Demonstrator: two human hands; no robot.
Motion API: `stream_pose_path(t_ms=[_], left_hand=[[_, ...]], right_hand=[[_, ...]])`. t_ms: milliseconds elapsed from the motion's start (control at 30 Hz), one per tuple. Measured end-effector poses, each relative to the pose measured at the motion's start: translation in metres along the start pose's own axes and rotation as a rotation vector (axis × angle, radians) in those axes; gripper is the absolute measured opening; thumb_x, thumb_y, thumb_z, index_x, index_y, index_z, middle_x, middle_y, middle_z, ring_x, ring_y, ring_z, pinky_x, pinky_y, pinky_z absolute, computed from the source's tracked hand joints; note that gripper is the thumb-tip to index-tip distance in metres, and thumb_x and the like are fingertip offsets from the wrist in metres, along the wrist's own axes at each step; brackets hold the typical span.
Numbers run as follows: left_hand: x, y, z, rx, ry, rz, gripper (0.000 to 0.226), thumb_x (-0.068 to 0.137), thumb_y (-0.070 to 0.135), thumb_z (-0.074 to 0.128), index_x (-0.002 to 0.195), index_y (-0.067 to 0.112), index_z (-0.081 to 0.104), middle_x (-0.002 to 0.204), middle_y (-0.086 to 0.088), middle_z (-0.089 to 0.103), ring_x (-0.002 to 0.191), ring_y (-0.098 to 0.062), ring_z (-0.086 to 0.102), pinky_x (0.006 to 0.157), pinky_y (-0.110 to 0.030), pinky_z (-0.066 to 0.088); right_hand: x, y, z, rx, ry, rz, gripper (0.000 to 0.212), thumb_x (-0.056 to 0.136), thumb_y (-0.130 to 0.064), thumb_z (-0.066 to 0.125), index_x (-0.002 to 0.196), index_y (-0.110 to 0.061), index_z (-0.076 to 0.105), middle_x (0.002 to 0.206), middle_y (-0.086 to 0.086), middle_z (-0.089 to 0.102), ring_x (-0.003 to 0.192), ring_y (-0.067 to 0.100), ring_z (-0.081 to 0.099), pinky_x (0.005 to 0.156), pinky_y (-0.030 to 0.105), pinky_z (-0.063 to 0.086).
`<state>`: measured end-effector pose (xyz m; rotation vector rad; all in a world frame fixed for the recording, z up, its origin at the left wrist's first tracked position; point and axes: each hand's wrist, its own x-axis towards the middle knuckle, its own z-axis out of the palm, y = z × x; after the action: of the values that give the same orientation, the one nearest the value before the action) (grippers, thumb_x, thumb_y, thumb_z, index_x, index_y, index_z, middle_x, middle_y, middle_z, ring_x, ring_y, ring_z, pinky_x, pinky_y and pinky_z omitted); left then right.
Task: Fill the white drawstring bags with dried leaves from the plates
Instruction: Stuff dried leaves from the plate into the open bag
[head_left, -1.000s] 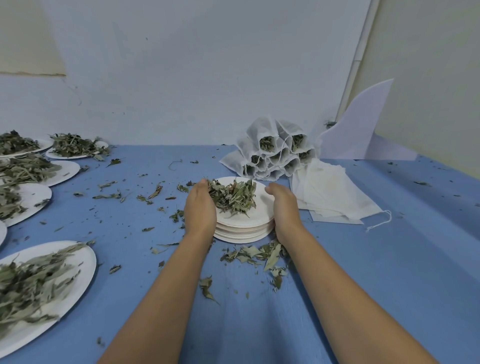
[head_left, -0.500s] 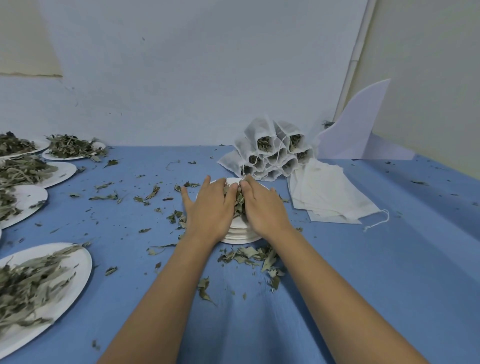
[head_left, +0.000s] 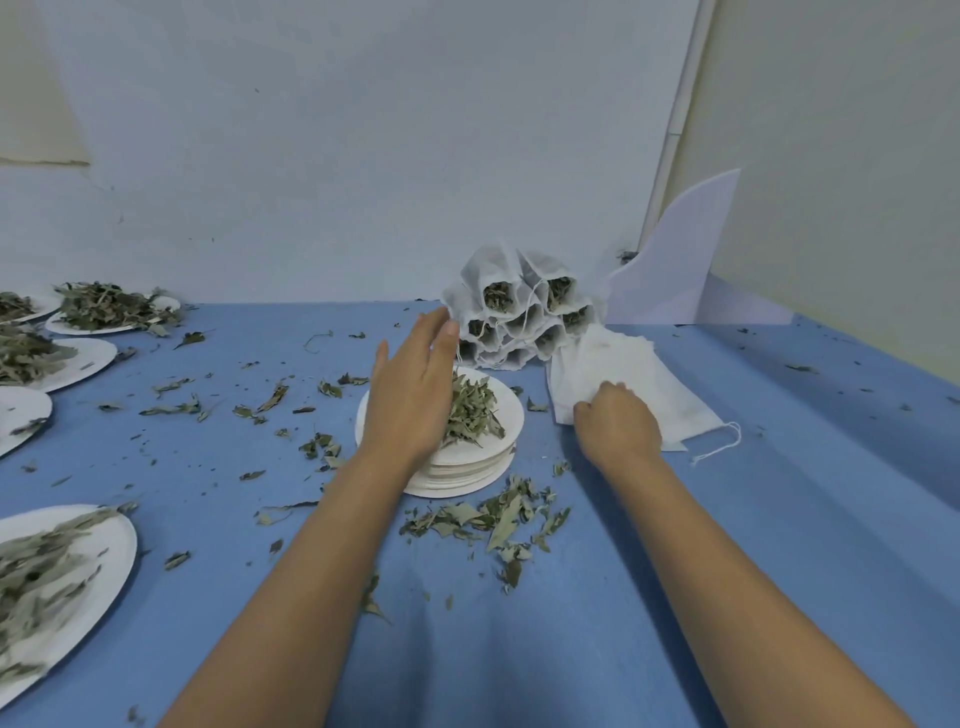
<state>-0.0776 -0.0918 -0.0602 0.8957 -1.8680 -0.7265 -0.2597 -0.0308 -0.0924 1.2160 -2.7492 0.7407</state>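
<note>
right hand gripping empty bags

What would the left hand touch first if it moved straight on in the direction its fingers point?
Probably the filled bags: the left hand, open, points at the left edge of their pile, with its fingertips close to it. Depth is unclear.

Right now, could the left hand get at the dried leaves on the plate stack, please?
Probably yes: the left hand is open right beside the dried leaves on the plate stack, with nothing between; the right hand grips the empty drawstring bags, off to the side.
</note>
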Motion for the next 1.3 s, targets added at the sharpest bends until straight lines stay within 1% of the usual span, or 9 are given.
stream_pose_path(t_ms=[133, 267, 467, 600, 700, 833, 967, 1100, 1300], left_hand=[[0.008, 0.030, 0.019, -0.122, 0.015, 0.024, 0.039, 0.103, 0.040, 0.029, 0.134, 0.026, 0.050, 0.126, 0.013, 0.055, 0.132, -0.015, 0.040, 0.109, -0.040, 0.032], [0.009, 0.044, 0.037, -0.165, 0.016, 0.045, 0.034, 0.103, 0.035, 0.034, 0.128, 0.024, 0.054, 0.107, 0.016, 0.056, 0.102, -0.005, 0.050, 0.085, -0.026, 0.037], [0.003, 0.045, 0.051, -0.201, -0.037, 0.043, 0.031, 0.101, 0.028, 0.039, 0.127, 0.024, 0.054, 0.123, 0.010, 0.060, 0.106, -0.002, 0.053, 0.086, -0.018, 0.040], [0.002, 0.044, 0.051, -0.275, -0.023, -0.003, 0.029, 0.100, 0.018, 0.041, 0.124, 0.021, 0.057, 0.120, 0.008, 0.062, 0.104, 0.000, 0.055, 0.080, -0.008, 0.039], [0.004, 0.044, 0.044, -0.365, 0.005, -0.067, 0.027, 0.099, 0.019, 0.045, 0.122, 0.017, 0.058, 0.109, 0.011, 0.062, 0.101, 0.001, 0.057, 0.072, -0.004, 0.043], [0.004, 0.042, 0.026, -0.439, -0.064, -0.129, 0.042, 0.099, 0.033, 0.047, 0.139, 0.022, 0.041, 0.130, 0.013, 0.050, 0.110, 0.008, 0.050, 0.081, -0.004, 0.039], [0.005, 0.035, -0.003, -0.558, 0.041, -0.239, 0.068, 0.096, 0.038, 0.051, 0.150, 0.027, 0.012, 0.150, 0.003, 0.032, 0.127, -0.009, 0.040, 0.100, -0.030, 0.036], [0.010, 0.021, -0.032, -0.728, 0.048, -0.315, 0.026, 0.089, 0.023, 0.065, 0.113, 0.012, 0.064, 0.103, 0.004, 0.072, 0.094, -0.014, 0.067, 0.082, -0.033, 0.055], [0.020, 0.008, -0.049, -0.959, 0.325, -0.443, 0.004, 0.092, 0.012, 0.060, 0.088, 0.013, 0.059, 0.089, -0.003, 0.065, 0.071, -0.012, 0.063, 0.050, -0.017, 0.049]], right_hand=[[0.006, 0.012, 0.006, -0.064, 0.036, 0.001, 0.020, 0.091, 0.003, 0.042, 0.106, 0.000, 0.055, 0.114, 0.019, 0.057, 0.107, 0.034, 0.051, 0.082, 0.032, 0.036], [0.013, 0.018, 0.008, -0.075, 0.062, 0.031, 0.022, 0.091, 0.006, 0.039, 0.103, -0.001, 0.057, 0.110, 0.019, 0.059, 0.108, 0.032, 0.046, 0.074, 0.027, 0.024], [0.019, 0.028, 0.007, -0.038, 0.169, 0.044, 0.035, 0.089, 0.002, 0.039, 0.057, -0.010, 0.030, 0.079, 0.019, 0.055, 0.095, 0.033, 0.051, 0.063, 0.032, 0.027], [0.015, 0.020, 0.003, -0.008, 0.387, -0.026, 0.026, 0.094, -0.011, 0.043, 0.082, -0.004, 0.065, 0.082, 0.015, 0.064, 0.094, 0.031, 0.050, 0.068, 0.034, 0.029], [0.003, -0.006, -0.012, 0.335, 0.645, -0.238, 0.019, 0.093, -0.017, 0.056, 0.102, -0.011, 0.072, 0.090, 0.006, 0.070, 0.096, 0.025, 0.054, 0.079, 0.028, 0.031], [-0.007, -0.057, -0.042, 1.088, 0.246, -0.277, 0.015, 0.093, -0.019, 0.059, 0.102, -0.011, 0.068, 0.094, -0.006, 0.068, 0.086, 0.000, 0.061, 0.076, 0.010, 0.045], [-0.010, -0.093, -0.058, 1.395, 0.089, -0.170, 0.017, 0.092, -0.019, 0.061, 0.107, -0.012, 0.066, 0.101, -0.003, 0.067, 0.090, -0.001, 0.062, 0.081, 0.015, 0.051], [-0.019, -0.113, -0.053, 1.511, -0.250, -0.114, 0.009, 0.093, -0.017, 0.059, 0.097, -0.014, 0.067, 0.101, 0.008, 0.069, 0.096, 0.022, 0.066, 0.094, 0.044, 0.052], [-0.028, -0.124, -0.046, 1.805, -0.685, 0.042, 0.028, 0.096, -0.024, 0.046, 0.100, 0.000, 0.059, 0.088, 0.017, 0.070, 0.080, 0.024, 0.069, 0.071, 0.029, 0.060]])
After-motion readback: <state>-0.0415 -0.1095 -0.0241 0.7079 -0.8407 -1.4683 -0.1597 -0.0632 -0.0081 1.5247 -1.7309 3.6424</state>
